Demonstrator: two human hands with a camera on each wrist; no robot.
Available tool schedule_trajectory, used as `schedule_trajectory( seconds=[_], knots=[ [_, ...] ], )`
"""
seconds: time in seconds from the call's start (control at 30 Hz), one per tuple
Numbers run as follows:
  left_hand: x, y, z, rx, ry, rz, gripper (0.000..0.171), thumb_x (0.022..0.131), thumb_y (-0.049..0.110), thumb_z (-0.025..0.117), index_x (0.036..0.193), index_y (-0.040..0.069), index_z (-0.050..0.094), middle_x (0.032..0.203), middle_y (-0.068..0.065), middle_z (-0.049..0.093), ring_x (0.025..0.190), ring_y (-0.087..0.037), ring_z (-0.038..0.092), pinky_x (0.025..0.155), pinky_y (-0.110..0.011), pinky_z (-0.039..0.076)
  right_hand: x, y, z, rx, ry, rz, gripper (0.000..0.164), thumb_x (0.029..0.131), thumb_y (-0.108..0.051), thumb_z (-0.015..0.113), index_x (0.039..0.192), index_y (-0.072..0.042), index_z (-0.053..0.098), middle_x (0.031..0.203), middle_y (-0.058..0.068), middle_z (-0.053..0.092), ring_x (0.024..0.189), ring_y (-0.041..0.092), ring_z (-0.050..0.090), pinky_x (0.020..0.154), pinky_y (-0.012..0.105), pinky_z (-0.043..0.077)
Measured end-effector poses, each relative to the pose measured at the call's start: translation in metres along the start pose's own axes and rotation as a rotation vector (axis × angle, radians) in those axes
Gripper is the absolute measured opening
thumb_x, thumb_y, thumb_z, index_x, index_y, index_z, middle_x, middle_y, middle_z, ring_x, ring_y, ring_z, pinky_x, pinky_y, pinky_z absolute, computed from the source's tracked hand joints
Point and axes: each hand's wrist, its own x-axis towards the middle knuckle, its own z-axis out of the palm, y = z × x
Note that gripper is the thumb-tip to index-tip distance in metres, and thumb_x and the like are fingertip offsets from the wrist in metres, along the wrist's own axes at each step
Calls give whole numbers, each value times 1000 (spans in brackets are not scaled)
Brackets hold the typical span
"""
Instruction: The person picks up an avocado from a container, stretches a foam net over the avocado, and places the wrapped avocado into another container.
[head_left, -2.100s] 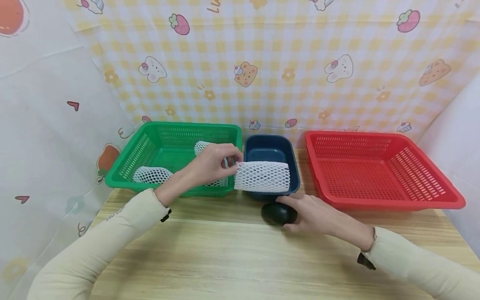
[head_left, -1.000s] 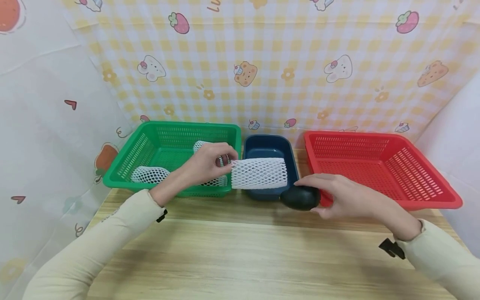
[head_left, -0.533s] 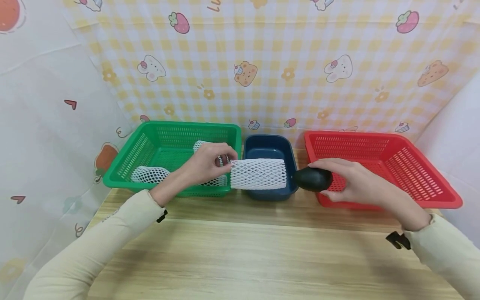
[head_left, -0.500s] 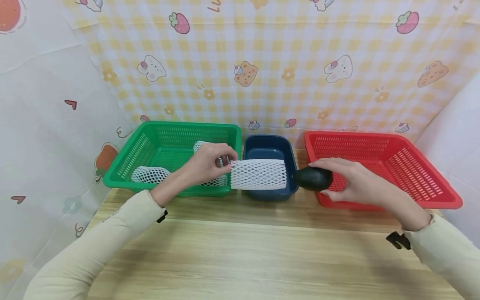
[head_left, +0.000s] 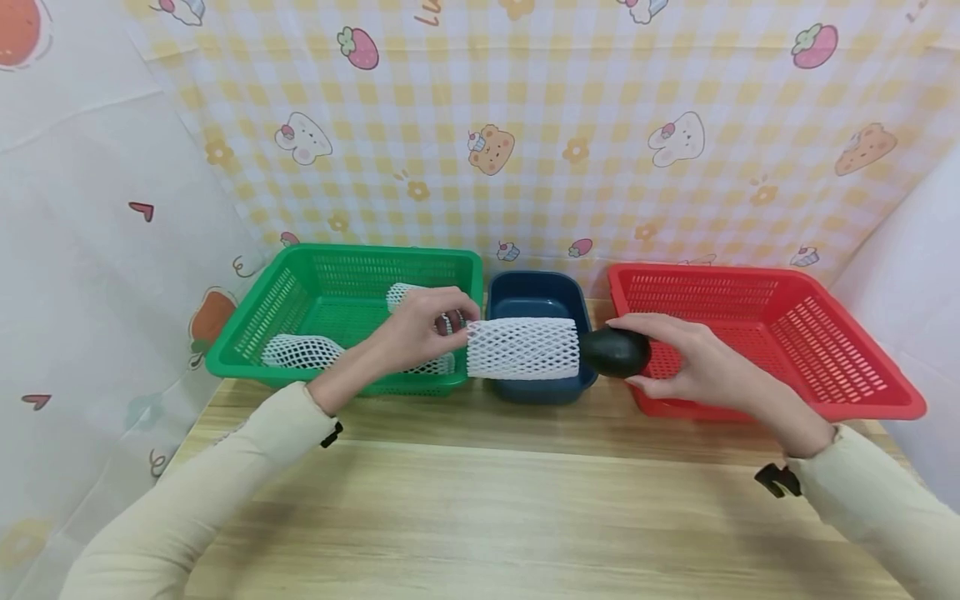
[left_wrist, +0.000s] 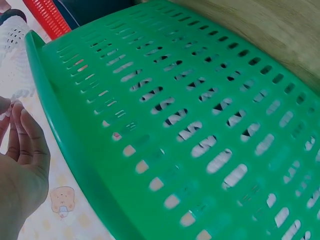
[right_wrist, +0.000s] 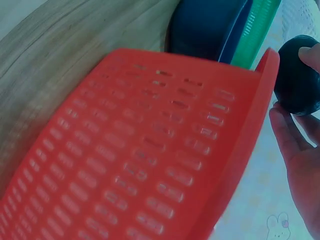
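Observation:
My left hand [head_left: 422, 327] pinches the left end of a white foam mesh sleeve [head_left: 522, 348], which hangs level above the dark blue bin [head_left: 536, 287]. From the other side my right hand [head_left: 693, 358] grips a dark, smooth avocado [head_left: 617, 352] between thumb and fingers. The avocado's narrow end meets the sleeve's right opening; whether it is inside cannot be made out. In the right wrist view the avocado [right_wrist: 300, 75] is beside the red basket's rim. The left wrist view shows the left hand [left_wrist: 25, 160] at the frame edge, beyond the green basket.
A green basket [head_left: 345, 254] at the left holds several more foam mesh sleeves [head_left: 302, 351]. On the right stands a red basket [head_left: 772, 412]. All the containers rest on a wooden table [head_left: 480, 508], with a patterned cloth [head_left: 540, 100] behind them.
My right hand has lifted the avocado off the table, up and right, then brought it left against the sleeve's end. The left hand and its sleeve have shifted only slightly.

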Motion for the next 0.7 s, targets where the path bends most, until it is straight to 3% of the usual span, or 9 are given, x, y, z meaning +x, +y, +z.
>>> schedule_trajectory(
  seconds=[0.2, 0.5, 0.7],
  knots=[
    [4, 1, 5, -33, -6, 20, 20, 86, -6, 75, 103, 4, 70, 96, -5, 68, 73, -9, 62, 59, -32, 56, 11, -6, 8, 64, -5, 3, 93, 67, -12, 97, 148, -17, 52, 138, -5, 57, 117, 11, 55, 85, 32, 56],
    [8, 4, 10, -44, -15, 42, 20, 86, -6, 75, 103, 4, 70, 96, -4, 69, 73, -9, 63, 60, -24, 54, 26, -12, 17, 115, -6, -73, 89, 68, -9, 95, 147, -16, 54, 139, -2, 56, 122, 15, 53, 91, 28, 52],
    [7, 5, 9, -11, -61, 28, 18, 88, -4, 75, 102, 6, 70, 95, -2, 68, 73, -7, 62, 61, -23, 53, 27, -14, 19, 102, -6, -72, 87, 68, -10, 95, 145, -17, 56, 139, -2, 56, 121, 15, 53, 92, 28, 52]
  ],
)
